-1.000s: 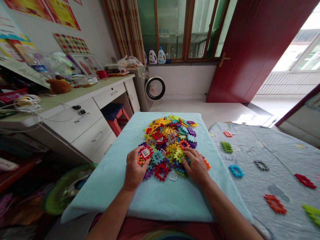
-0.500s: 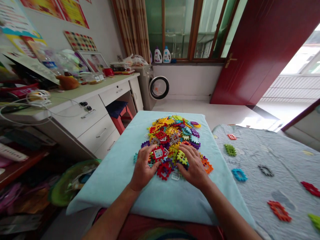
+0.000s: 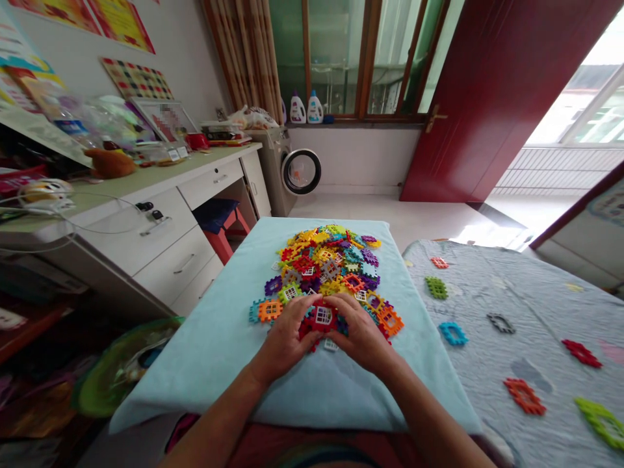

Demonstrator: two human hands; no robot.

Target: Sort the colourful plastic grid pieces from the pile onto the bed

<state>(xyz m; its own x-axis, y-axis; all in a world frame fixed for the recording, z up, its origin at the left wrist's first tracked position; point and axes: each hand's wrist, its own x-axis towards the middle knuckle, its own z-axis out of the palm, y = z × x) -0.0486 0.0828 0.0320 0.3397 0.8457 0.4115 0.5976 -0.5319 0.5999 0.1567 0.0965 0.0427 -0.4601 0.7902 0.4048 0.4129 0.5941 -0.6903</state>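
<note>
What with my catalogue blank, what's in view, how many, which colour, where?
Red piece: one, white-windowed, centre.
Table: one, light-blue, centre.
Pile: uncountable pieces, multicoloured, on table.
Loose pieces: seven, mixed colours, right cloth.
Desk: one, white, left, cluttered.
Stool: one, red-legged, beneath desk.
Washer: one, grey, back.
Bottles: two-plus, white, windowsill.
Curtain: one, brown, back.
Posters: several, red-yellow, left wall.
Door: one, dark red, right.
Basin: one, green, left.
Left hand, right hand: one each, on red piece.

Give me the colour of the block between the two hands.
The block is red, with a white window insert; seen best in the head view.
</note>
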